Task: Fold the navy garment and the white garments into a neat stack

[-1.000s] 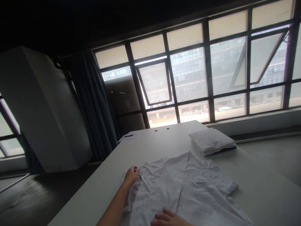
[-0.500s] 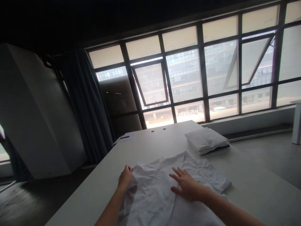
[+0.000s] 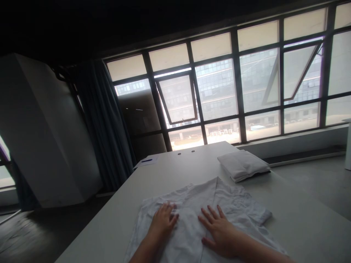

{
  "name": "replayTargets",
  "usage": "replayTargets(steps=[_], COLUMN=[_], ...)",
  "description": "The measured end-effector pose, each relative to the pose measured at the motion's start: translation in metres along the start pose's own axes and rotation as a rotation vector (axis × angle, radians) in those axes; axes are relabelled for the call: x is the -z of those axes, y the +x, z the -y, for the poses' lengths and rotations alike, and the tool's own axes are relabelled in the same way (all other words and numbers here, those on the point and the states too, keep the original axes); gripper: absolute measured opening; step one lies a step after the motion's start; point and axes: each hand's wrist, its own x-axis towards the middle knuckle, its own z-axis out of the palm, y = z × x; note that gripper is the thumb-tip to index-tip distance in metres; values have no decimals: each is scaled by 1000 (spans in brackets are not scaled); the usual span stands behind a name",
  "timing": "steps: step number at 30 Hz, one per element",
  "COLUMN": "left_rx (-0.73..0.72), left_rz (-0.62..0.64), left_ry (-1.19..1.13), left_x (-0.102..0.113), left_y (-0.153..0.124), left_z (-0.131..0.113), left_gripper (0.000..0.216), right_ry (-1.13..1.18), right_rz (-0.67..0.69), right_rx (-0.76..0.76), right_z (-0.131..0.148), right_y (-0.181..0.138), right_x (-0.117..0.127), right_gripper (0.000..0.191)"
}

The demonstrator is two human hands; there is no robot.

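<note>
A white short-sleeved shirt (image 3: 189, 219) lies spread over the near part of the white table (image 3: 175, 171), its cloth lightly wrinkled. My left hand (image 3: 163, 220) rests on the left side of the shirt, palm down with the fingers out. On the right side, my right hand (image 3: 218, 229) lies flat with spread fingers, close to a long crease or edge down the middle. Neither hand grips the cloth. The bottom of the shirt runs out of view below.
A folded stack of white cloth (image 3: 242, 164) sits at the table's right edge. At the far left corner are paper (image 3: 150, 161) and a dark pen (image 3: 146, 160). Windows (image 3: 216, 87) and a dark curtain (image 3: 104, 120) stand beyond the table.
My left hand has let go of the shirt's left edge and moved right onto the cloth, fingers now out. The left sleeve area lies flatter. My right hand stays nearly in place.
</note>
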Motion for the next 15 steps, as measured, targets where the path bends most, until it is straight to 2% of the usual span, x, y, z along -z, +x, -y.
replayTargets(steps=[3, 6, 12, 15], left_rx=[-34, -28, 36, 94], left_rz=[92, 95, 103, 13], left_ry=[-2, 4, 49, 119], left_x=[-12, -12, -4, 0], left_y=[-17, -29, -50, -64], left_z=[-13, -8, 39, 65], left_gripper=[77, 73, 73, 71], right_ry=[7, 4, -70, -67], right_rz=[-12, -5, -68, -133], right_rx=[16, 24, -85, -129], right_z=[-4, -23, -78, -91], right_y=[-8, -26, -78, -103], right_x=[-1, 6, 23, 34], right_gripper=[78, 75, 69, 67])
